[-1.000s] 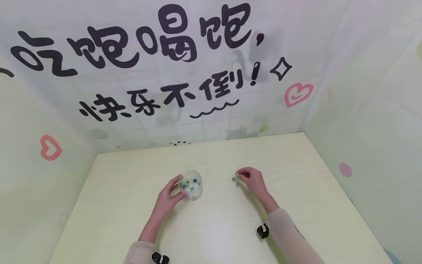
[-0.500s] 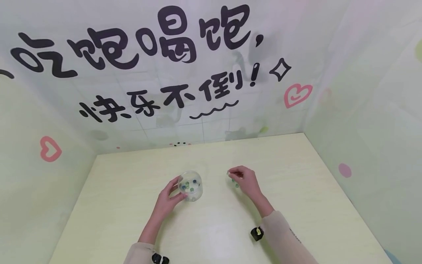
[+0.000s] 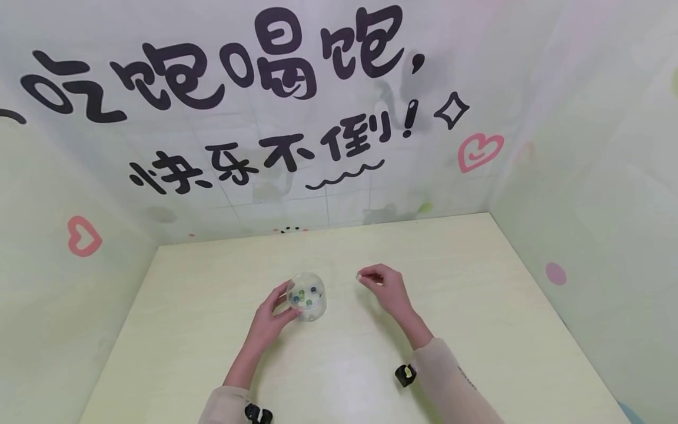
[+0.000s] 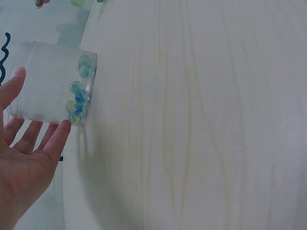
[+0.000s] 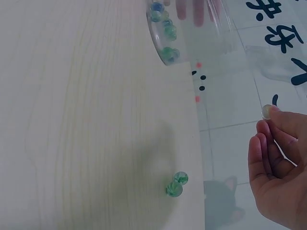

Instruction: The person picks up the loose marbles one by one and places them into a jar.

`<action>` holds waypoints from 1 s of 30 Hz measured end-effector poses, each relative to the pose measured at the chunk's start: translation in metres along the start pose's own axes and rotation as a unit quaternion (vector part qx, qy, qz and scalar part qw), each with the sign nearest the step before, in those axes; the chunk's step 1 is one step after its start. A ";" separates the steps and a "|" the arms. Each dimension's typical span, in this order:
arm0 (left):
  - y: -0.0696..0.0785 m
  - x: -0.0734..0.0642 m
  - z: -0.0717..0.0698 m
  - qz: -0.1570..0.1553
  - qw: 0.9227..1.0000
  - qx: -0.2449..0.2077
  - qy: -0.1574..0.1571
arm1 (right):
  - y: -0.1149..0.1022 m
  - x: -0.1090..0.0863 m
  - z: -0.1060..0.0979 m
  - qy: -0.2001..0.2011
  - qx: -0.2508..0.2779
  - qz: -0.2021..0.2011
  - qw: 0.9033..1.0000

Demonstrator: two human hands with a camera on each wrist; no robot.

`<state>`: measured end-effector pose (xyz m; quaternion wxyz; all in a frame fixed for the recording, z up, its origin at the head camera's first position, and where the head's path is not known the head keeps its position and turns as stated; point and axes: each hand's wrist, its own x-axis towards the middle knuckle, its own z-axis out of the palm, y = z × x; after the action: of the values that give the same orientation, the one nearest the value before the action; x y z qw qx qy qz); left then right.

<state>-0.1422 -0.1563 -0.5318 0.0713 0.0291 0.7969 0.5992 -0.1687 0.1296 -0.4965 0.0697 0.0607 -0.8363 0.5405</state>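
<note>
My left hand (image 3: 269,323) grips a clear cylindrical jar (image 3: 316,310) from its left side, thumb and fingers around the wall. Several blue and green glass marbles (image 4: 79,97) lie at the jar's bottom in the left wrist view. To the right of the jar, my right hand (image 3: 391,290) is raised over the table, pinching a small clear marble (image 5: 266,111) between thumb and fingertips. Two green marbles, one (image 5: 180,178) touching the other (image 5: 173,189), rest on the table below that hand. The right hand hides them in the head view.
The pale wood-grain table (image 3: 339,377) runs back to a white wall sheet (image 3: 233,129) with black lettering and pink hearts. Similar sheets stand along the left and right sides. A black wrist device (image 3: 405,375) is by the right sleeve, another (image 3: 258,413) by the left.
My right hand has moved left toward the jar with the pinched marble, away from the two marbles on the table. The left hand and jar have stayed in place.
</note>
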 end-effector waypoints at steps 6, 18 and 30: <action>-0.002 -0.001 0.000 0.005 1.000 -0.003 -0.001 | -0.004 -0.001 0.006 -0.003 0.000 -0.007 1.000; 0.003 -0.001 0.000 0.003 1.000 0.015 0.005 | -0.014 0.000 0.018 -0.030 -0.003 -0.005 1.000; 0.007 0.001 -0.002 -0.009 1.000 0.007 -0.005 | -0.030 -0.001 0.036 -0.068 0.008 -0.028 0.997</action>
<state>-0.1436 -0.1563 -0.5241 0.0808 0.0254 0.8007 0.5931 -0.1645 0.0844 -0.4848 0.0270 0.1212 -0.8329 0.5393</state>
